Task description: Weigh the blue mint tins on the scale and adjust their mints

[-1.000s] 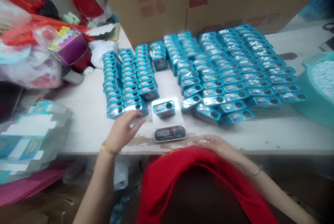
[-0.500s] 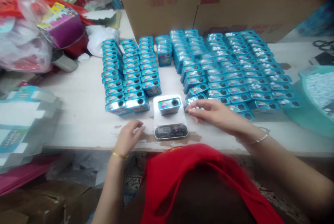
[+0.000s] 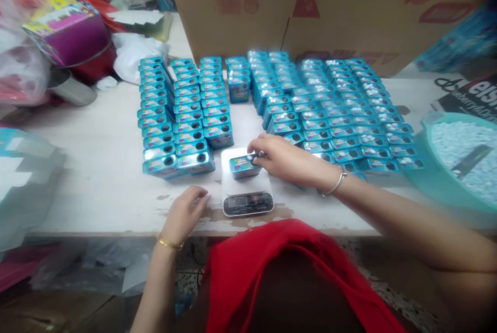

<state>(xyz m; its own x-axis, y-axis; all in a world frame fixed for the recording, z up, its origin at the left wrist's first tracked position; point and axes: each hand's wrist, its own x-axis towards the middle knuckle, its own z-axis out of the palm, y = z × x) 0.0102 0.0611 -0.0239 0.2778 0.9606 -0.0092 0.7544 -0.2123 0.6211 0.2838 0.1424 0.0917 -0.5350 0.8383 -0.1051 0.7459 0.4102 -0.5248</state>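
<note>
Right hand: the right hand [image 3: 274,156] reaches over the kitchen scale [image 3: 248,187], fingers bent and drawn together at the round hole of the small blue box on its plate; small pale bits show near the fingertips, but whether they are gripped I cannot tell.
Blue box: the small blue box [image 3: 241,167] lies upright on the scale's white plate, printed face and hole upward, the fingers touching its right end.
Scale: near the middle of the table's front edge, dark panel toward that edge; the reading is too blurred to make out.
Left hand: the left hand [image 3: 185,213] hovers or rests by the table's front edge, left of the scale, fingers loosely curved, thumb apart, holding nothing.
Left rows: blue boxes [image 3: 190,110] stand in columns left of and behind the scale.
Right rows: more blue boxes [image 3: 337,110], some with white pieces on top, spread toward the table's right side.
Right end: a teal basin [image 3: 430,167] of white pieces [image 3: 462,139].
Back: a large cardboard carton [image 3: 233,27] on the table [image 3: 101,183].
</note>
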